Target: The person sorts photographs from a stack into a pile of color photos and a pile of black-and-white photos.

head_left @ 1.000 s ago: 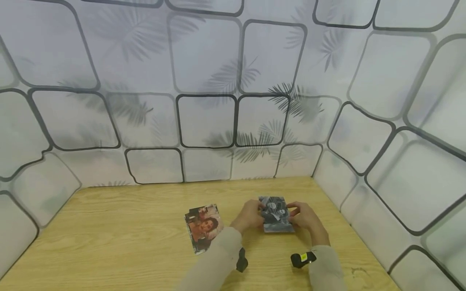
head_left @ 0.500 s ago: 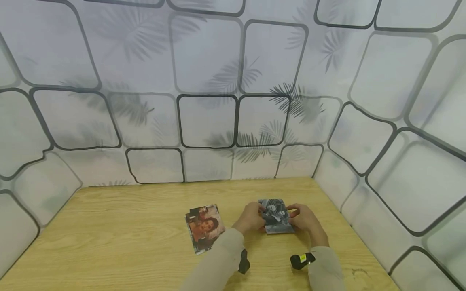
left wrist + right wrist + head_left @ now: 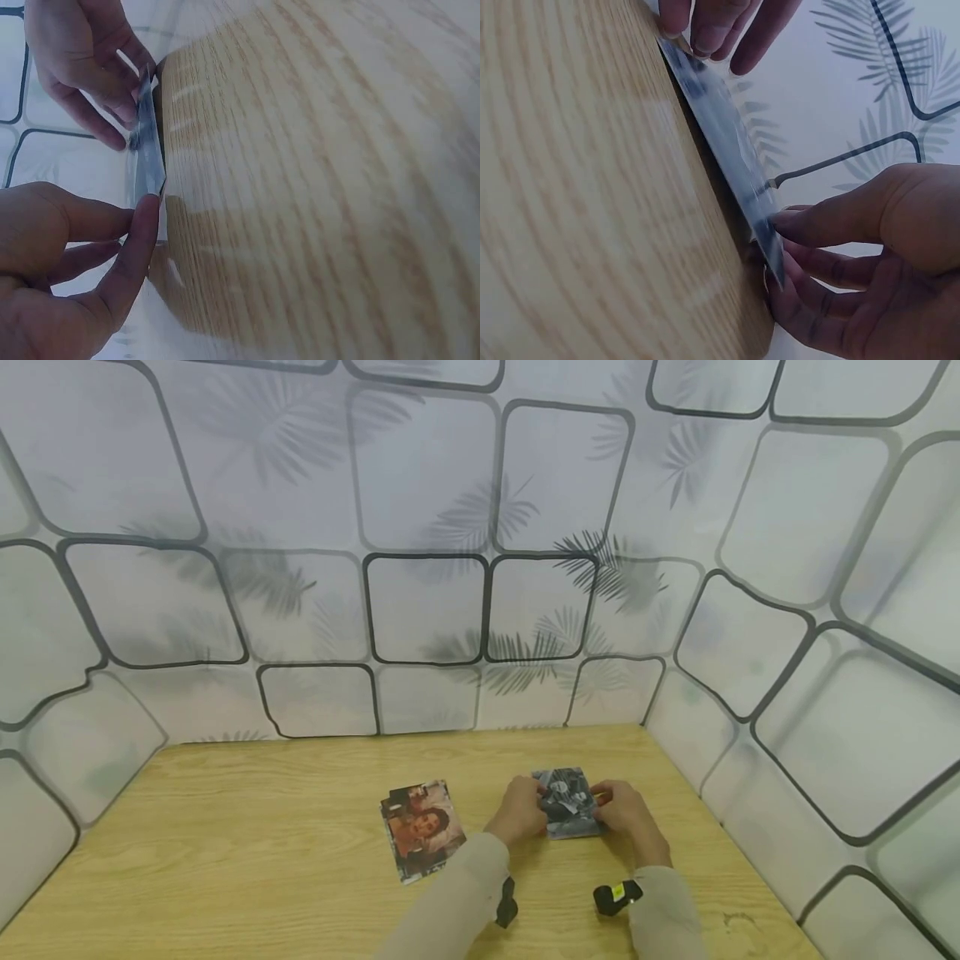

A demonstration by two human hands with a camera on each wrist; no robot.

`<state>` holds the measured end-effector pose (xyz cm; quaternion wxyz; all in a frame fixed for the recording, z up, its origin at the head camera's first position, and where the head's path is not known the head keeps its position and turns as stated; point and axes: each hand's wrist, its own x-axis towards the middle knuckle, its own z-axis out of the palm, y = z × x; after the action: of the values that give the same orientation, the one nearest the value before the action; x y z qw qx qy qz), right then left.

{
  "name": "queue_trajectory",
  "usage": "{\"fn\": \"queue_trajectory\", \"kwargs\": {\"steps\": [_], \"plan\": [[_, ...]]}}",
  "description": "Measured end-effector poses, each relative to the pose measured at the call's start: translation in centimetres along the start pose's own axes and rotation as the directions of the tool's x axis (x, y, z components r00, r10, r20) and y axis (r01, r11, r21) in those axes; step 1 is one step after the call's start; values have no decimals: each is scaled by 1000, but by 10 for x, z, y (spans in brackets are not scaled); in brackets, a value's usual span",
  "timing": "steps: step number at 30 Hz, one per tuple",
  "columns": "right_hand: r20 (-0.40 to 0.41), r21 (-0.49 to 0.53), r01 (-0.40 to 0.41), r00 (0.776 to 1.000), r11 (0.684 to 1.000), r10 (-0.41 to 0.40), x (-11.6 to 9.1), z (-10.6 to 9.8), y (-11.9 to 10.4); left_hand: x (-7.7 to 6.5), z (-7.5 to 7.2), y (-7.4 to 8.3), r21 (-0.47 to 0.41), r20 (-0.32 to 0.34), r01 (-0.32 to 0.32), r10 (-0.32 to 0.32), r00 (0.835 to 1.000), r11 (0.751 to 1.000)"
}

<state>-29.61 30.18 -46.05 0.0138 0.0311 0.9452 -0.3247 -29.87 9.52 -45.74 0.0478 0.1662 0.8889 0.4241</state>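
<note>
Both hands hold a black-and-white photo print (image 3: 568, 803) just over the wooden table, on the right side of the head view. My left hand (image 3: 521, 808) pinches its left edge; in the left wrist view the thumb and forefinger meet at a corner of the print (image 3: 148, 154). On the opposite edge, my right hand (image 3: 628, 810) grips with the thumb on top and fingers beneath, as the right wrist view shows. Seen edge-on there, the print (image 3: 724, 142) tilts slightly off the tabletop.
To the left of my left hand lies a small loose pile of photos (image 3: 423, 831), a colour portrait on top. The wooden table (image 3: 262, 827) meets a patterned back wall (image 3: 427, 610) and a right-hand wall (image 3: 817, 710). Each wrist wears a black camera (image 3: 617, 897).
My left hand and forearm have shifted slightly right, and my right wrist slightly left. The print has moved very little and stays between both hands. The photo pile has not moved.
</note>
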Motion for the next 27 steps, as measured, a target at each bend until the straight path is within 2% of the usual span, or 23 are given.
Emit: {"fn": "queue_trajectory", "kwargs": {"steps": [3,7,13,16,20,25,27], "plan": [[2,-15,-5,1000,1000,5,0,1,-3,-2,0,0,-9,-3,8,-8,1000,1000],[-4,-36,-12,1000,999,12,-5,0,-12,-3,-4,-2,-41,15,-14,14,1000,999],[-23,-46,86,996,995,-87,-11,-5,-32,-15,-17,-4,-90,48,-101,105,993,991],[-11,-33,132,991,991,-132,-12,-4,-42,-26,-30,-4,-98,54,-144,149,987,985],[25,17,183,983,983,-183,-15,3,-61,-43,-52,-10,-109,65,-167,175,982,980],[71,62,208,975,976,-212,-22,18,-85,-58,-78,-24,-85,52,-164,169,984,983],[86,66,209,973,976,-215,-24,24,-93,-64,-88,-29,-72,46,-143,146,988,987]]}}
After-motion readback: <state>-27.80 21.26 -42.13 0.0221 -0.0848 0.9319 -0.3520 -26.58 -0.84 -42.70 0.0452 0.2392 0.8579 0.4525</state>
